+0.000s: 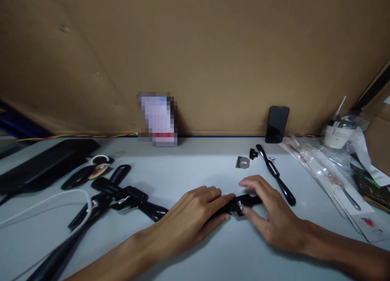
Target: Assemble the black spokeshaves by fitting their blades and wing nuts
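Note:
A black two-handled tool with a silvery metal plate at its middle lies on the table near the centre. My left hand is wrapped over its left handle. Around its right part, my right hand has thumb and forefinger spread, the fingertips close to the metal plate and slightly blurred. Behind my right hand rests a similar black frame, with a flat grey metal plate, a small black part and small screws beside it.
Several black tools lie at the left, near a white cable and a black case. A phone leans on the cardboard wall. Plastic-packed items and a cup stand at the right.

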A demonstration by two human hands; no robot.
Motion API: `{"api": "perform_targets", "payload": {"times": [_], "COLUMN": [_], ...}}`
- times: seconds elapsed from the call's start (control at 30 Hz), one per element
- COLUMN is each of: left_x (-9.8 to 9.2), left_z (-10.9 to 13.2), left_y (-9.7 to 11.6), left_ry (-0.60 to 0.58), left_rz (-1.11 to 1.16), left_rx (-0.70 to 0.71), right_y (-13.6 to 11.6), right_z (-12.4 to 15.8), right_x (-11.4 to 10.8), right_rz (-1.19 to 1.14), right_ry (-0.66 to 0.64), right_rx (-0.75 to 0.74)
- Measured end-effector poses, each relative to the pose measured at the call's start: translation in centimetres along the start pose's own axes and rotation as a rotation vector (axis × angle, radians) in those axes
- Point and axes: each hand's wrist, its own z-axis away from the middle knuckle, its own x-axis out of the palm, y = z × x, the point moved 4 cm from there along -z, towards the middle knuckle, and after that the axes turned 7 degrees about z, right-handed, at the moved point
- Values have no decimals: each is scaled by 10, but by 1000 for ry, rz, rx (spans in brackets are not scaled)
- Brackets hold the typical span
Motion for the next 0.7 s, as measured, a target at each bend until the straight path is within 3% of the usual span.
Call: {"api": "perform_targets", "payload": {"times": [0.13,0.4,0.57,0.7], "left_x": [-1,-1,0,-2], "left_z": [-1,-1,-1,-2], "left_y": [1,0,0,2], "left_ry": [-3,19,-15,10], "left_rz": [9,0,1,4], "left_rx": [-5,11,-2,1], "right_y": [13,-4,6,4], "right_z": [-4,-4,-4,-4], "right_x": [-3,1,-2,-4], "right_rz": [-23,53,27,35], "right_ry": [103,-80,52,47], "right_rx": [53,22,38,-3]}}
